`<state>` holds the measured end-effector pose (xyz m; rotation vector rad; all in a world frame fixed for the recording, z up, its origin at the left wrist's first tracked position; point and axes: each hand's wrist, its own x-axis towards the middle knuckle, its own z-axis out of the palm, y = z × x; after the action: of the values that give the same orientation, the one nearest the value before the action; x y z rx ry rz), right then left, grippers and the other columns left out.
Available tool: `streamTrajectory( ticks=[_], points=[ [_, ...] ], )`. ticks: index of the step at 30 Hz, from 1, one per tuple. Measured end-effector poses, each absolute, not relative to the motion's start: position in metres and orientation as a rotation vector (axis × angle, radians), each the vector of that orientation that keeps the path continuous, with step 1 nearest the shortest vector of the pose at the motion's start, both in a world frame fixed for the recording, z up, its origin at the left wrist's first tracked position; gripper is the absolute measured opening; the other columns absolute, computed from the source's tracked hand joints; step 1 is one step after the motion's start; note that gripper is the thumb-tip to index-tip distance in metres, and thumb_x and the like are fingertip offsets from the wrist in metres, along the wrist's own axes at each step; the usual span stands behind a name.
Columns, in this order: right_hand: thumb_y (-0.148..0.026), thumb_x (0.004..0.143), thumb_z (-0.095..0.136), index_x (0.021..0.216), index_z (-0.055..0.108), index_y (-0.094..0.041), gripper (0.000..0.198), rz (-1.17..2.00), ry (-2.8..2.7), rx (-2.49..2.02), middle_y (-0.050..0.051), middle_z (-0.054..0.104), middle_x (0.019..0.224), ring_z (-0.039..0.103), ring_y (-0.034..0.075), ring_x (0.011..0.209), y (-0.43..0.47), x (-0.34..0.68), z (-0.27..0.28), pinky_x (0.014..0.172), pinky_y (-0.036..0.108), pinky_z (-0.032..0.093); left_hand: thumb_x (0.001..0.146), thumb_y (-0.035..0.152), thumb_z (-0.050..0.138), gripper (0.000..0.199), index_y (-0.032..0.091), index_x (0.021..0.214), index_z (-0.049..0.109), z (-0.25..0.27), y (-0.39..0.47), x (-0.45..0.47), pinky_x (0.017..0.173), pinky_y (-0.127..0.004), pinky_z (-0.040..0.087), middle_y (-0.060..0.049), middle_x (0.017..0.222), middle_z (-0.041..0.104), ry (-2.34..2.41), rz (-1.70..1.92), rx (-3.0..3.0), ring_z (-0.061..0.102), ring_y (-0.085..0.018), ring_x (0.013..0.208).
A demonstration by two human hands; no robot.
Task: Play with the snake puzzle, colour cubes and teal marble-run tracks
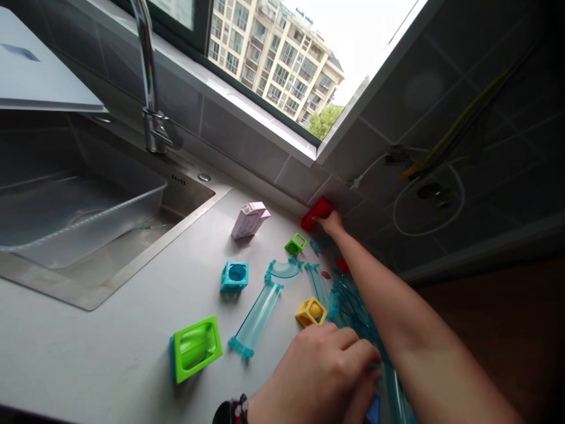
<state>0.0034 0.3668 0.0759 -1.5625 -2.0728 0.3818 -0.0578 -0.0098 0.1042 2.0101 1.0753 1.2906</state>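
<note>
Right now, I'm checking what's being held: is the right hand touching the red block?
Touching. The head view shows the right hand with its thumb against the red block.

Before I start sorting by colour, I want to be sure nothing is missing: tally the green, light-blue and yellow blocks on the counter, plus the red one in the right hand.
Green blocks: 2
Light-blue block: 1
Yellow block: 1
Red block in the right hand: 1
Total: 5
</note>
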Motion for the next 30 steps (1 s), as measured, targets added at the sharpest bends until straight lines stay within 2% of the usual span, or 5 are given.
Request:
streamTrajectory(
  ticks=[11, 17, 20, 24, 30],
  points=[
    [-0.06, 0.079, 0.077, 0.126, 0.058, -0.005, 0.074, 0.081, -2.099, -1.723, 0.028, 0.07, 0.12, 0.067, 0.036, 0.115, 0.326, 0.019, 0.097, 0.092, 0.04, 0.051, 0.103, 0.032, 0.052, 0.017, 0.022, 0.103, 0.066, 0.12, -0.026, -0.052, 0.074, -0.033, 0.052, -0.003, 0.094, 0.073, 1.128, 1.101, 2.157, 0.068, -0.022, 0.081],
    [-0.061, 0.101, 0.046, 0.082, 0.067, -0.019, 0.051, -0.001, -2.432, -1.561, 0.015, 0.075, 0.088, 0.069, 0.028, 0.089, 0.263, 0.026, 0.138, 0.078, 0.034, 0.044, 0.103, 0.034, 0.054, 0.018, 0.02, 0.099, 0.065, 0.119, -0.035, -0.05, 0.071, -0.034, 0.052, -0.004, 0.09, 0.072, 1.165, 1.066, 2.242, 0.069, -0.022, 0.078],
    [-0.059, 0.093, 0.065, 0.075, 0.065, -0.021, 0.042, 0.01, -2.753, -1.281, 0.007, 0.072, 0.081, 0.065, 0.022, 0.078, 0.209, 0.02, 0.151, 0.07, 0.03, 0.04, 0.103, 0.036, 0.055, 0.019, 0.02, 0.099, 0.065, 0.118, -0.038, -0.048, 0.069, -0.035, 0.053, -0.004, 0.09, 0.072, 1.16, 1.077, 2.27, 0.07, -0.022, 0.079],
    [-0.043, 0.102, 0.058, 0.089, 0.066, -0.02, 0.028, -0.151, -3.266, -0.319, 0.006, 0.069, 0.085, 0.06, 0.018, 0.072, 0.136, 0.007, 0.158, 0.062, 0.029, 0.035, 0.102, 0.039, 0.057, 0.021, 0.019, 0.097, 0.066, 0.115, -0.042, -0.043, 0.064, -0.035, 0.052, -0.005, 0.088, 0.073, 1.17, 1.075, 2.307, 0.072, -0.023, 0.078],
    [-0.046, 0.103, 0.058, 0.112, 0.063, -0.017, 0.031, -0.068, -3.184, 0.302, 0.01, 0.068, 0.1, 0.062, 0.022, 0.085, 0.06, -0.027, 0.163, 0.069, 0.033, 0.047, 0.1, 0.029, 0.058, 0.018, 0.017, 0.099, 0.072, 0.106, -0.047, -0.029, 0.072, -0.036, 0.057, -0.009, 0.093, 0.077, 1.068, 1.074, 2.32, 0.075, -0.027, 0.088]
  ],
)
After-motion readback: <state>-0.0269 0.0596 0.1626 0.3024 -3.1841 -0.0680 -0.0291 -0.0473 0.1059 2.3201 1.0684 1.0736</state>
